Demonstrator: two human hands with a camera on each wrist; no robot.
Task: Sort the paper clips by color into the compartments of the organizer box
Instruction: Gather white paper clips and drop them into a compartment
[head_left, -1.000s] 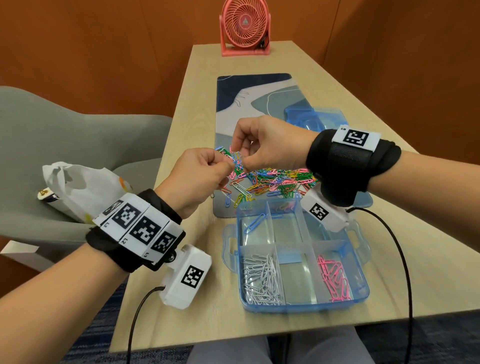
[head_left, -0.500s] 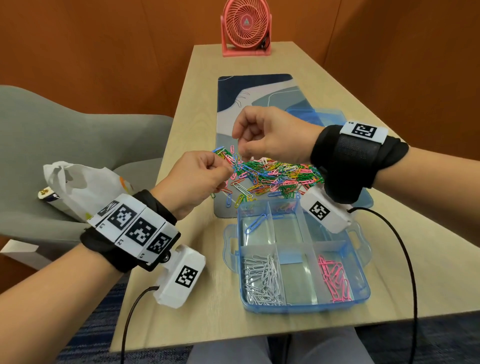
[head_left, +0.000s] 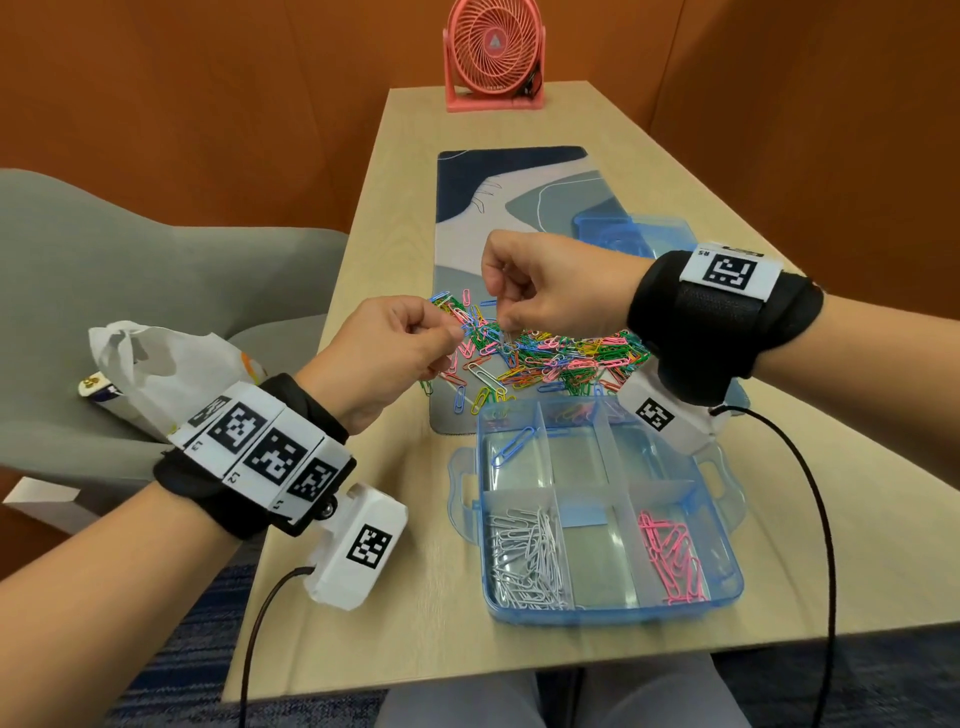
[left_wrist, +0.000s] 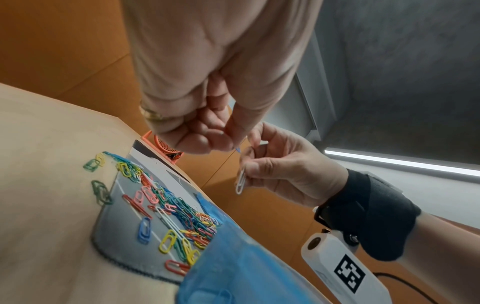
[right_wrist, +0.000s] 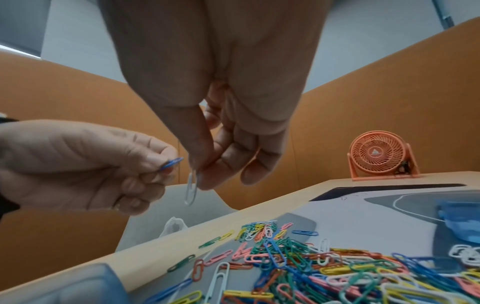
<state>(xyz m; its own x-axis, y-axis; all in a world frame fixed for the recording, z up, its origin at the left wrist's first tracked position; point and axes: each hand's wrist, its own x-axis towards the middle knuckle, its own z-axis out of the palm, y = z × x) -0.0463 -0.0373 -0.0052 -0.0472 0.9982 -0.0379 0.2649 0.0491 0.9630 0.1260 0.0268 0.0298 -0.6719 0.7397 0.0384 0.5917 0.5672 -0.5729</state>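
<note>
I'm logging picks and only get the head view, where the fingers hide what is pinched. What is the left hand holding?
Observer: In the right wrist view, the left hand pinches a blue paper clip by one end.
Operator: And the other one?
Observer: The right hand pinches a white paper clip, which hangs down from its fingertips.
Operator: Are the two clips linked?
Observer: No, that view shows a gap between them.

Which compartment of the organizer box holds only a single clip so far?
The far-left compartment: one blue clip lies there alone. The near-left holds a white heap, the near-right pink ones.
</note>
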